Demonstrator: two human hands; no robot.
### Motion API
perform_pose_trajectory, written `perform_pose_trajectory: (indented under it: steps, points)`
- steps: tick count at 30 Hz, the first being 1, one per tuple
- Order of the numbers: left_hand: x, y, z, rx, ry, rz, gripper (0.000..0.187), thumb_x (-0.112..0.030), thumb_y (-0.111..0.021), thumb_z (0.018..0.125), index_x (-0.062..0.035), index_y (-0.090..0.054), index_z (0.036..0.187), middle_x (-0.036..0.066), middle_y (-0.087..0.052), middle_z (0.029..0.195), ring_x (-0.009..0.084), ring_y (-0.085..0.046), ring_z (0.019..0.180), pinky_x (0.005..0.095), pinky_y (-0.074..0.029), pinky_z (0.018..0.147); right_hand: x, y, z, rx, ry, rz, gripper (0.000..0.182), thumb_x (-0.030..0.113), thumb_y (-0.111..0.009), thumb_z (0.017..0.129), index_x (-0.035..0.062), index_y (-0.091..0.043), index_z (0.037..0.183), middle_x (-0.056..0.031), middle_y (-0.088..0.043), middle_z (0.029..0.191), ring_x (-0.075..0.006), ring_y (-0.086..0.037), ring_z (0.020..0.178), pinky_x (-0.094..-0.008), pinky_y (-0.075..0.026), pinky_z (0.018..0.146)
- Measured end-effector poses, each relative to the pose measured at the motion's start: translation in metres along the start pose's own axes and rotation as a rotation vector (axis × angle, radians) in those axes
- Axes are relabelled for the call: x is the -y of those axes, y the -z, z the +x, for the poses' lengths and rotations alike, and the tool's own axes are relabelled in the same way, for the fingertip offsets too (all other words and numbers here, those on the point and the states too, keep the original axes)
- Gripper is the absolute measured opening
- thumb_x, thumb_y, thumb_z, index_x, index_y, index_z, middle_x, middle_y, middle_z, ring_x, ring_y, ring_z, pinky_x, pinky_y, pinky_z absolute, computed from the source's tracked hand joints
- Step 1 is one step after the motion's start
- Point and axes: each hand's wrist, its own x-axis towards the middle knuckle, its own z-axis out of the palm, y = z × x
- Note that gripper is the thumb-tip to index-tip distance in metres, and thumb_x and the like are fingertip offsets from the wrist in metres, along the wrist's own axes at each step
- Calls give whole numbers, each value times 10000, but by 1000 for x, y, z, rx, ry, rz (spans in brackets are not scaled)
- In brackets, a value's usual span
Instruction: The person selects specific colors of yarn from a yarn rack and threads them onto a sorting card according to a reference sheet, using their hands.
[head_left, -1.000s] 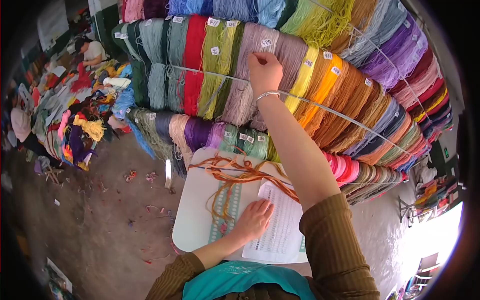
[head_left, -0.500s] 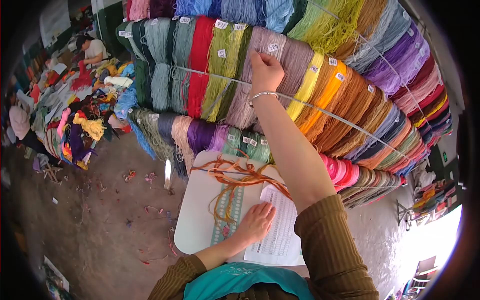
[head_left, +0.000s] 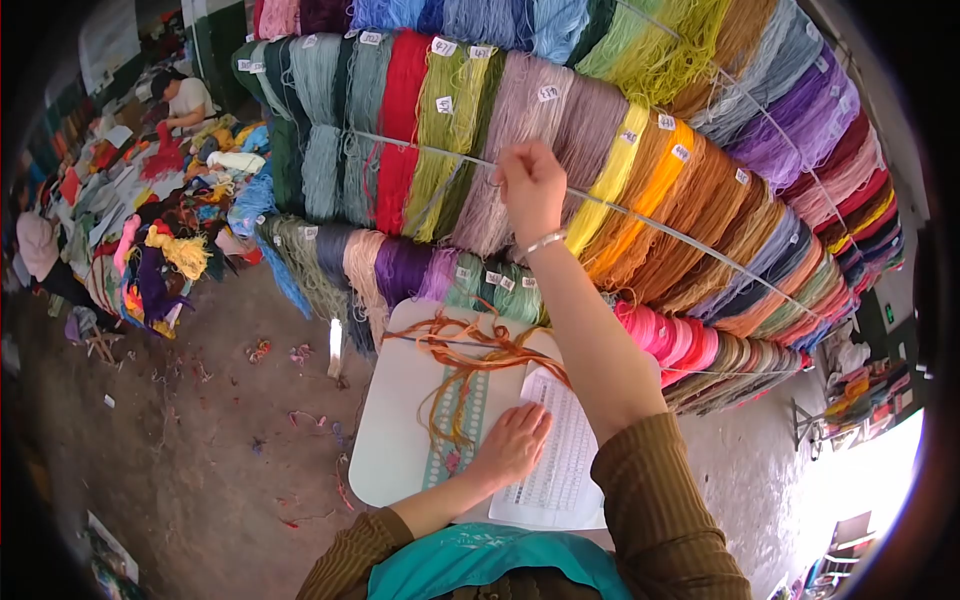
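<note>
My right hand (head_left: 533, 187), a bracelet on its wrist, is raised in front of the mauve thread skeins (head_left: 520, 110). Its fingers are pinched together; any strand in them is too fine to make out. Below, my left hand (head_left: 513, 445) lies flat with fingers stretched out on the edge of a printed sheet (head_left: 550, 460). That sheet rests on a white tabletop (head_left: 385, 440) beside a green strip with pale holes (head_left: 440, 470). Loose orange and brown threads (head_left: 480, 350) lie across the strip and the top of the sheet.
Labelled skeins hang in rows on the rack, including red (head_left: 400, 130) and yellow (head_left: 610, 165) ones, with a metal rod (head_left: 690, 238) across them. Mixed yarn (head_left: 180, 250) is heaped at left, near a person in white (head_left: 190, 100). Thread scraps lie on the floor (head_left: 250, 400).
My right hand has moved down and slightly right, away from the label on the mauve skein, with its fingers still pinched. My left hand stays on the sheet.
</note>
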Motion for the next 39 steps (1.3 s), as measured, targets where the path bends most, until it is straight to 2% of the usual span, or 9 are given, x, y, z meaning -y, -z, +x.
perform_pose_trajectory:
  steps: [2, 6, 13, 19, 22, 27, 34, 37, 39]
  points:
    - [0, -1, -1, -23, 6, -32, 473, -235, -604, 892, -12, -540, 1305, 133, -511, 1341, 268, -456, 1290, 414, -358, 1094, 2, 11, -21, 86, -80, -173, 45, 16, -602, 923, 17, -589, 880, -70, -675, 738, -73, -490, 489, -228, -365, 426]
    - [0, -4, 0, -15, -1, -43, 467, -231, -599, 894, -8, -549, 1301, 135, -505, 1343, 269, -446, 1294, 415, -353, 1095, 14, 30, -24, 31, -378, 258, 25, 70, -627, 920, 57, -605, 918, -119, -740, 853, -129, -614, 506, -221, -385, 416]
    - [0, -3, -1, -28, -2, -49, 465, -226, -601, 890, 6, -563, 1291, 137, -505, 1346, 272, -444, 1297, 414, -349, 1100, 14, 38, -28, 93, -433, 360, 69, 114, -641, 936, 82, -587, 963, -128, -750, 943, -151, -674, 568, -214, -396, 431]
    - [0, -4, 0, -31, -7, -58, 475, -216, -610, 883, 8, -558, 1298, 143, -513, 1343, 277, -452, 1295, 419, -349, 1103, 11, 34, -29, 8, -383, 386, 25, 77, -666, 911, 82, -641, 908, -112, -748, 987, -144, -693, 628, -216, -412, 450]
    - [0, -4, 0, -37, -6, -56, 478, -214, -613, 880, 5, -556, 1301, 143, -514, 1344, 278, -453, 1295, 420, -350, 1103, 8, 36, -29, -41, -341, 340, 56, 34, -684, 887, 68, -663, 926, -71, -732, 957, -118, -635, 629, -224, -431, 477]
    - [0, -6, -1, -39, -7, -55, 477, -216, -611, 881, 2, -554, 1302, 143, -512, 1347, 279, -453, 1295, 420, -349, 1103, 5, 41, -38, -37, -159, 299, 80, -33, -666, 852, 38, -686, 883, 3, -609, 754, -97, -500, 578, -246, -363, 506]
    - [0, -6, -1, -36, -13, -35, 465, -225, -596, 895, -4, -551, 1302, 141, -508, 1340, 276, -449, 1289, 413, -349, 1099, 19, 52, -59, -41, -235, 457, 102, -45, -617, 867, 48, -658, 862, -33, -643, 821, -111, -522, 595, -253, -389, 506]
    - [1, -6, -1, -39, -20, -32, 458, -230, -588, 901, -7, -552, 1300, 139, -506, 1337, 271, -451, 1282, 408, -349, 1095, 25, 56, -61, -17, -298, 494, 59, 6, -588, 909, 59, -608, 892, -35, -598, 747, -95, -481, 527, -236, -350, 440]
    - [0, -7, -1, -34, -24, -39, 461, -231, -588, 901, -7, -553, 1302, 140, -504, 1344, 272, -449, 1285, 408, -347, 1097, 20, 65, -68, 152, -327, 463, 54, 47, -570, 940, 65, -567, 889, -28, -556, 706, -86, -472, 522, -236, -354, 432]
